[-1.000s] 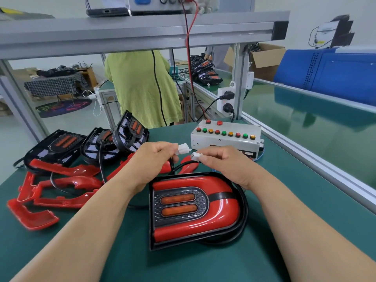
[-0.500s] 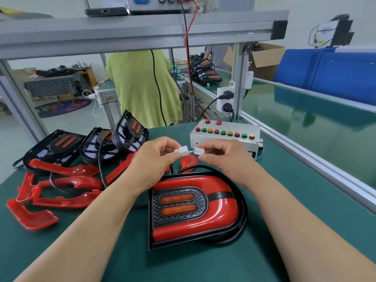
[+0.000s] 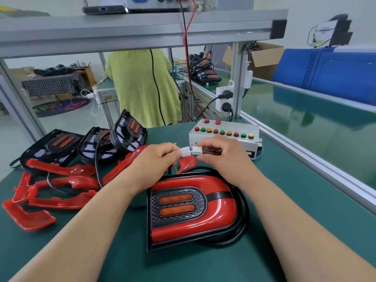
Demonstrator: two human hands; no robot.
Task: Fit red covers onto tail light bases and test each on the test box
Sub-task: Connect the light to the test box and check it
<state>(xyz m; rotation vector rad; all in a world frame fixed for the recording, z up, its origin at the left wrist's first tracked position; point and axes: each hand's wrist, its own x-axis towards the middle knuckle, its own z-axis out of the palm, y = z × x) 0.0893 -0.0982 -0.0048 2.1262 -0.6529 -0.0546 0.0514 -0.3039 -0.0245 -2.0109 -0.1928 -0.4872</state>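
An assembled tail light [image 3: 193,208], its red cover on a black base, lies flat on the green mat in front of me. Above it my left hand [image 3: 156,165] pinches the light's white connector [image 3: 185,151]. My right hand [image 3: 221,157] pinches a second white connector [image 3: 197,150] with coloured wires that run toward the white test box [image 3: 223,139]. The two plugs touch end to end; whether they are seated I cannot tell. The box carries a row of red, green and yellow buttons.
Several loose red covers [image 3: 61,184] lie at the left. Behind them stand three bare black bases [image 3: 114,141] with cables. A person in a green shirt [image 3: 142,86] works beyond the bench. A metal rail [image 3: 305,159] borders the mat at the right.
My hands have brought the two white connectors together; a second ago they were a small gap apart. The tail light has not moved.
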